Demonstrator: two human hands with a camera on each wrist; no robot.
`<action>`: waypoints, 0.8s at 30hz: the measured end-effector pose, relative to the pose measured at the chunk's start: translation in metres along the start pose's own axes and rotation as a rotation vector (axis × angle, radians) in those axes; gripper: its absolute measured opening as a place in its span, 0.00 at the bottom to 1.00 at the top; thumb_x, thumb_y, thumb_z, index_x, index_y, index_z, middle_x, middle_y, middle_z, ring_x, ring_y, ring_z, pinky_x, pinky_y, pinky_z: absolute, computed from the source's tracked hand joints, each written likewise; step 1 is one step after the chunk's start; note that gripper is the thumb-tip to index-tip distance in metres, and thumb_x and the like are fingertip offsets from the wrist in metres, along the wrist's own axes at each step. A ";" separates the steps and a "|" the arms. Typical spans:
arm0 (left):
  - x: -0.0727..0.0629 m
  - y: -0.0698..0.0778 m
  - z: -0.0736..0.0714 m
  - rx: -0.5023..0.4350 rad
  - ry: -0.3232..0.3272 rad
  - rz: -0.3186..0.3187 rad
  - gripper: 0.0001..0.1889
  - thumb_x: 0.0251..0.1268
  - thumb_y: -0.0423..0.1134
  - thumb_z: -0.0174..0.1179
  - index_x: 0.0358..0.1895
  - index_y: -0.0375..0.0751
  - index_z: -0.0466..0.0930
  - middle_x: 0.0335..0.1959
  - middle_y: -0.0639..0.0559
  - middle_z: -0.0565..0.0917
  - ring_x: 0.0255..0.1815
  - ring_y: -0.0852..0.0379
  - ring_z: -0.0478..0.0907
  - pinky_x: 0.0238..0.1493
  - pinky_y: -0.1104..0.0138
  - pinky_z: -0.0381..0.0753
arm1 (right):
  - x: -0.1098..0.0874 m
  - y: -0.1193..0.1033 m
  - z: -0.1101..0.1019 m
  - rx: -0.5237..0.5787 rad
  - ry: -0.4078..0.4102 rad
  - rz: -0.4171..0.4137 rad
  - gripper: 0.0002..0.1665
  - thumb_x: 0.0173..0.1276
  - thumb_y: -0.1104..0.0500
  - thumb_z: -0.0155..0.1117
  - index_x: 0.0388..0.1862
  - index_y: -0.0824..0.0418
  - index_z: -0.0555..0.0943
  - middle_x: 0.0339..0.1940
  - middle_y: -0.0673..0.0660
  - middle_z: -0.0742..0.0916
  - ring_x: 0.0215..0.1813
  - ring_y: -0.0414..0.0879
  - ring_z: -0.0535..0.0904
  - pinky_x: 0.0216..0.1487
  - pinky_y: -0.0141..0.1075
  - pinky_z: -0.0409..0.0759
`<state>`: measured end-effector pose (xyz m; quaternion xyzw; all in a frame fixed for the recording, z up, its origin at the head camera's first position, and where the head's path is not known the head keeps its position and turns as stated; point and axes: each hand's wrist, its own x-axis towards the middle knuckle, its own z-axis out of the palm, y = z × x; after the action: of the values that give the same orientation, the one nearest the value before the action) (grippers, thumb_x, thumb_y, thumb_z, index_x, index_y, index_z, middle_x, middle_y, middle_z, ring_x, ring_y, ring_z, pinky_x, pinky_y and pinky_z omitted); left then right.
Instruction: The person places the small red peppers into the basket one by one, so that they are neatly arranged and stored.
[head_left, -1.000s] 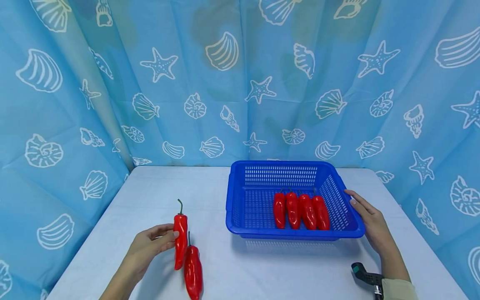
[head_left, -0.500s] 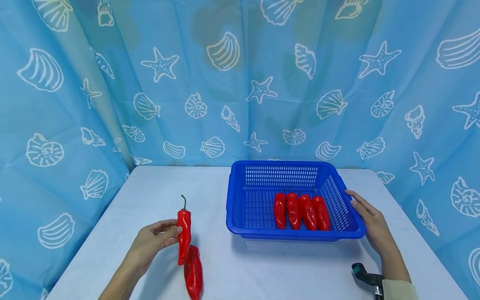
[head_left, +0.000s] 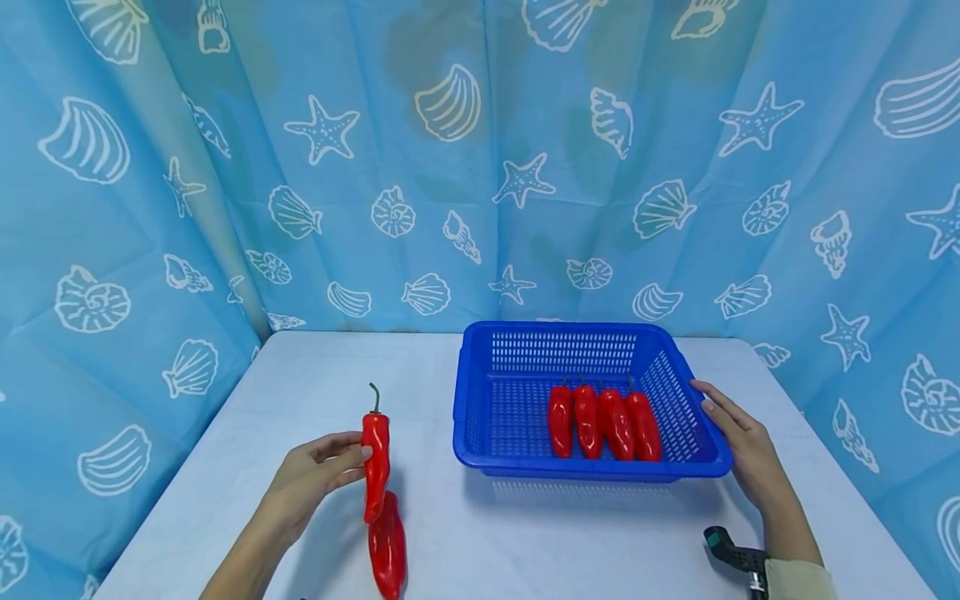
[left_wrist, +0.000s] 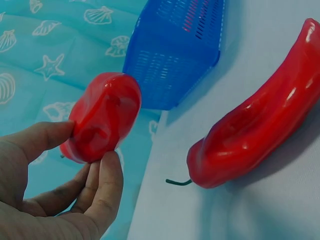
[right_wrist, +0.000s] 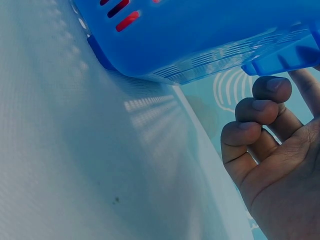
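My left hand (head_left: 311,475) pinches a red pepper (head_left: 377,458) between thumb and fingers, its green stem pointing up. It is held off the table, its lower tip overlapping a second red pepper (head_left: 387,550) in the head view. In the left wrist view that second pepper (left_wrist: 250,130) lies on the white table, apart from the held one (left_wrist: 104,117). My right hand (head_left: 750,454) holds the right rim of a blue plastic basket (head_left: 570,468), where several red peppers (head_left: 587,421) lie side by side. From the right wrist, the fingers (right_wrist: 247,140) look curled beside the basket.
The white table (head_left: 540,542) ends at a blue curtain (head_left: 465,192) with shell and starfish prints, which hangs behind and at both sides. A black wrist-camera mount (head_left: 731,550) sits by the right forearm.
My left hand has lifted the pepper and moved it slightly right and away from me, across the upper end of the other pepper. The right hand and basket stay put.
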<state>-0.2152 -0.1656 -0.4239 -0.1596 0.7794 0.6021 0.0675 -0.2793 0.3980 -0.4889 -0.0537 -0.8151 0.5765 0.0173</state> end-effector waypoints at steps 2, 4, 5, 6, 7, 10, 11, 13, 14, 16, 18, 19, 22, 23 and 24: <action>0.001 0.000 0.001 -0.008 -0.004 0.004 0.38 0.57 0.48 0.74 0.66 0.33 0.70 0.61 0.34 0.74 0.50 0.47 0.82 0.51 0.52 0.84 | 0.000 0.000 0.000 0.004 -0.001 0.000 0.38 0.76 0.33 0.47 0.81 0.38 0.56 0.81 0.65 0.56 0.73 0.74 0.59 0.50 0.40 0.82; 0.002 0.001 0.002 -0.013 -0.009 0.011 0.37 0.57 0.48 0.74 0.66 0.33 0.71 0.61 0.34 0.74 0.50 0.48 0.82 0.51 0.52 0.84 | -0.001 0.000 0.000 0.011 -0.003 0.000 0.38 0.76 0.33 0.47 0.81 0.38 0.56 0.81 0.65 0.56 0.73 0.73 0.60 0.49 0.39 0.83; 0.002 0.001 0.002 -0.011 -0.009 0.013 0.37 0.57 0.48 0.74 0.66 0.33 0.71 0.61 0.34 0.74 0.50 0.48 0.82 0.51 0.52 0.84 | -0.001 0.000 0.000 0.014 -0.003 0.001 0.38 0.76 0.33 0.47 0.81 0.38 0.56 0.81 0.65 0.56 0.73 0.73 0.60 0.48 0.39 0.84; 0.002 0.002 0.003 -0.010 -0.009 0.017 0.37 0.57 0.48 0.74 0.66 0.33 0.71 0.61 0.34 0.74 0.51 0.48 0.82 0.51 0.52 0.84 | -0.001 0.000 0.001 0.015 -0.004 0.002 0.38 0.76 0.33 0.47 0.81 0.38 0.56 0.81 0.65 0.57 0.73 0.73 0.61 0.48 0.39 0.84; 0.002 0.003 0.003 -0.009 -0.009 0.019 0.37 0.57 0.48 0.74 0.66 0.33 0.71 0.61 0.34 0.75 0.51 0.48 0.82 0.51 0.52 0.84 | -0.001 0.001 0.001 0.015 -0.004 0.002 0.38 0.76 0.33 0.47 0.81 0.38 0.56 0.81 0.65 0.57 0.73 0.73 0.61 0.48 0.39 0.84; 0.002 0.005 0.005 -0.008 -0.011 0.021 0.38 0.57 0.49 0.74 0.66 0.33 0.70 0.61 0.34 0.75 0.51 0.47 0.82 0.51 0.52 0.84 | -0.001 0.001 0.001 0.015 -0.001 0.002 0.38 0.76 0.33 0.47 0.81 0.38 0.56 0.81 0.65 0.57 0.73 0.73 0.61 0.49 0.40 0.83; 0.002 0.006 0.005 -0.008 -0.012 0.022 0.38 0.57 0.49 0.74 0.66 0.33 0.70 0.61 0.34 0.75 0.51 0.47 0.82 0.51 0.52 0.84 | -0.001 0.001 0.001 0.013 0.000 0.002 0.38 0.75 0.33 0.47 0.81 0.38 0.56 0.81 0.65 0.57 0.73 0.73 0.61 0.50 0.41 0.83; 0.001 0.008 0.006 -0.010 -0.015 0.021 0.38 0.57 0.49 0.74 0.66 0.33 0.70 0.60 0.34 0.75 0.50 0.48 0.82 0.52 0.52 0.84 | -0.001 0.000 0.001 0.010 0.002 0.001 0.38 0.75 0.33 0.47 0.81 0.39 0.56 0.81 0.65 0.57 0.73 0.73 0.60 0.51 0.43 0.81; 0.001 0.009 0.006 -0.013 -0.016 0.022 0.37 0.57 0.48 0.74 0.66 0.33 0.71 0.60 0.34 0.75 0.50 0.48 0.82 0.52 0.52 0.83 | -0.001 0.000 0.001 0.007 0.002 0.002 0.38 0.75 0.33 0.47 0.81 0.39 0.56 0.81 0.65 0.57 0.73 0.73 0.60 0.52 0.44 0.80; 0.001 0.010 0.007 -0.020 -0.018 0.026 0.36 0.58 0.48 0.74 0.66 0.33 0.71 0.60 0.35 0.75 0.49 0.49 0.83 0.52 0.52 0.83 | -0.001 -0.001 0.001 0.004 0.002 0.002 0.38 0.75 0.32 0.47 0.81 0.39 0.57 0.81 0.65 0.56 0.73 0.73 0.59 0.53 0.46 0.79; 0.000 0.011 0.008 -0.030 -0.019 0.029 0.36 0.58 0.47 0.73 0.65 0.34 0.71 0.60 0.36 0.76 0.48 0.50 0.83 0.53 0.52 0.83 | -0.001 -0.001 0.001 0.003 0.002 0.003 0.39 0.75 0.32 0.47 0.81 0.39 0.57 0.81 0.65 0.56 0.74 0.73 0.59 0.54 0.47 0.77; 0.000 0.011 0.008 -0.035 -0.021 0.030 0.35 0.58 0.47 0.73 0.65 0.34 0.72 0.59 0.36 0.76 0.48 0.50 0.83 0.53 0.52 0.83 | -0.001 -0.002 0.001 0.003 0.001 0.003 0.39 0.75 0.32 0.47 0.81 0.40 0.57 0.81 0.65 0.56 0.74 0.73 0.58 0.54 0.47 0.77; 0.001 0.013 0.009 -0.041 -0.028 0.039 0.36 0.58 0.47 0.74 0.65 0.34 0.72 0.59 0.37 0.76 0.48 0.51 0.84 0.53 0.52 0.83 | -0.001 -0.002 0.000 0.005 0.001 0.003 0.39 0.75 0.32 0.47 0.81 0.40 0.57 0.81 0.65 0.56 0.74 0.74 0.58 0.55 0.48 0.76; 0.001 0.013 0.010 -0.042 -0.030 0.041 0.35 0.57 0.47 0.74 0.65 0.34 0.72 0.59 0.37 0.76 0.48 0.51 0.84 0.53 0.52 0.83 | -0.002 -0.002 0.000 0.006 0.001 0.004 0.39 0.75 0.32 0.47 0.81 0.40 0.57 0.81 0.65 0.56 0.74 0.74 0.58 0.55 0.48 0.76; 0.001 0.014 0.010 -0.041 -0.031 0.044 0.36 0.57 0.47 0.74 0.65 0.34 0.72 0.59 0.38 0.76 0.48 0.51 0.83 0.53 0.52 0.83 | -0.002 -0.002 0.000 0.003 0.003 0.004 0.39 0.75 0.32 0.47 0.81 0.40 0.57 0.81 0.65 0.56 0.74 0.74 0.58 0.55 0.48 0.76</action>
<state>-0.2211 -0.1532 -0.4143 -0.1344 0.7689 0.6218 0.0633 -0.2776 0.3973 -0.4872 -0.0561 -0.8140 0.5779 0.0172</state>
